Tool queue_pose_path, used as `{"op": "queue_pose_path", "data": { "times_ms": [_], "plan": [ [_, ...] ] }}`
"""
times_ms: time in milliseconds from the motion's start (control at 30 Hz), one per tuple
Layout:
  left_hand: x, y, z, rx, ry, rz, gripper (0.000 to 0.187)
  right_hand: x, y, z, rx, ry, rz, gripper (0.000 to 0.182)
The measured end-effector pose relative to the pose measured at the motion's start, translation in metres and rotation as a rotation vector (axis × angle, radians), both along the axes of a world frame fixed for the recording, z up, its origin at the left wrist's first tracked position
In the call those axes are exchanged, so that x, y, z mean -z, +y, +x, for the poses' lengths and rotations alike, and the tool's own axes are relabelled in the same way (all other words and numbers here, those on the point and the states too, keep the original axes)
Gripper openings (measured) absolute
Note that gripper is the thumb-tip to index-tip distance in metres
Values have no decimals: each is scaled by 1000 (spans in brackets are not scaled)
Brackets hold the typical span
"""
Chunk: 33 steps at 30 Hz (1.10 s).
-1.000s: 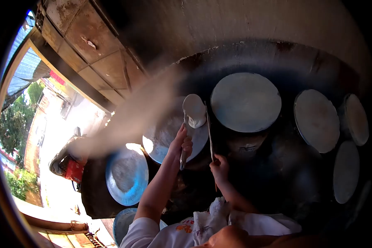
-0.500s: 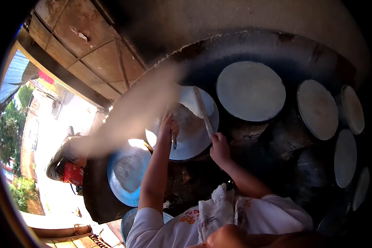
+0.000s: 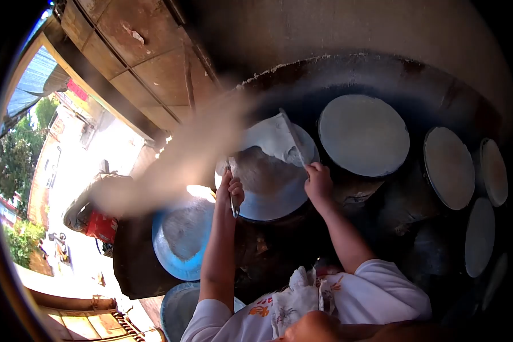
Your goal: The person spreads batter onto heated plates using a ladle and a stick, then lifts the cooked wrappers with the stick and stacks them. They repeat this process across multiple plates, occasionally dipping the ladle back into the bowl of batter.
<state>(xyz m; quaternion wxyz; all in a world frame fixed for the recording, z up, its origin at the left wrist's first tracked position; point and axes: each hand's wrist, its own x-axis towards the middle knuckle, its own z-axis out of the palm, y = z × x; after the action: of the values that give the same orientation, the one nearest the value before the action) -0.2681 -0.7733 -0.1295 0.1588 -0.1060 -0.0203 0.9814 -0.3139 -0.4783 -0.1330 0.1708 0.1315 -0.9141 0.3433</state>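
My right hand (image 3: 319,186) is closed around the end of a flat scraper (image 3: 293,137), its blade lying across the right side of a round griddle (image 3: 262,211). White batter (image 3: 268,137) spreads over the far part of that griddle, up against the scraper. At the griddle's near left edge, my left hand (image 3: 230,189) grips a slim tool handle (image 3: 233,205). Its far end is lost in a pale brown haze. Between the hands, the griddle has a brownish grey middle and a pale blue rim.
Round covered griddles (image 3: 363,135) curve away to the right. A blue-rimmed pan (image 3: 182,236) sits at the left, with a pale basin (image 3: 179,308) below it. A dark curved wall (image 3: 336,71) closes the back. A red object (image 3: 101,227) stands at far left.
The scraper has shifted slightly right and tilted, with the white batter now stretched along it. My left hand has moved slightly down at the griddle's edge. The view has shifted.
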Motion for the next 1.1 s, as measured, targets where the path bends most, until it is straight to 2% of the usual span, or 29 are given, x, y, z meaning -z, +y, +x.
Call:
{"op": "queue_pose_path", "data": {
  "times_ms": [67, 133, 167, 200, 367, 467, 533, 567, 700, 867, 967, 1033, 1067, 1100],
  "plan": [
    [-11, 6, 15, -61, -89, -10, 33, 7, 12, 14, -23, -27, 78, 25],
    [-9, 11, 24, -52, -37, 104, 38, 9, -8, 19, -92, 13, 45, 22],
    [-8, 16, 33, -60, -34, 159, 38, 9, -20, 12, -121, -63, 53, 29],
    [-11, 20, 40, -74, -20, 212, 38, 6, -33, 7, -159, -78, 54, 28],
    [-34, 72, 80, -292, -2, 323, 43, 5, -65, -25, -426, -110, 8, 24],
    [-41, 123, 102, -397, 17, 409, 44, -22, -18, -42, -606, -11, -103, 22],
    [-44, 146, 98, -478, 76, 467, 44, -23, 29, -76, -490, 105, -33, 23],
    [-48, 162, 94, -549, 134, 502, 44, -15, 45, -99, -442, 83, 39, 26],
    [-50, 215, 79, -729, 304, 518, 45, -3, 16, -125, -661, 16, 30, 24],
    [-93, 249, 81, -732, 397, 391, 48, 3, -39, -110, -909, -135, -25, 26],
    [-133, 255, 87, -709, 450, 294, 49, -9, -26, -111, -1060, -151, -34, 27],
    [-147, 256, 96, -688, 475, 123, 49, -31, -2, -131, -1151, -111, -63, 27],
    [-151, 250, 96, -673, 506, 38, 49, -34, 9, -152, -1147, -113, -74, 28],
    [-142, 248, 93, -715, 437, 78, 48, -28, 15, -174, -1015, 10, -107, 23]
  ]
}}
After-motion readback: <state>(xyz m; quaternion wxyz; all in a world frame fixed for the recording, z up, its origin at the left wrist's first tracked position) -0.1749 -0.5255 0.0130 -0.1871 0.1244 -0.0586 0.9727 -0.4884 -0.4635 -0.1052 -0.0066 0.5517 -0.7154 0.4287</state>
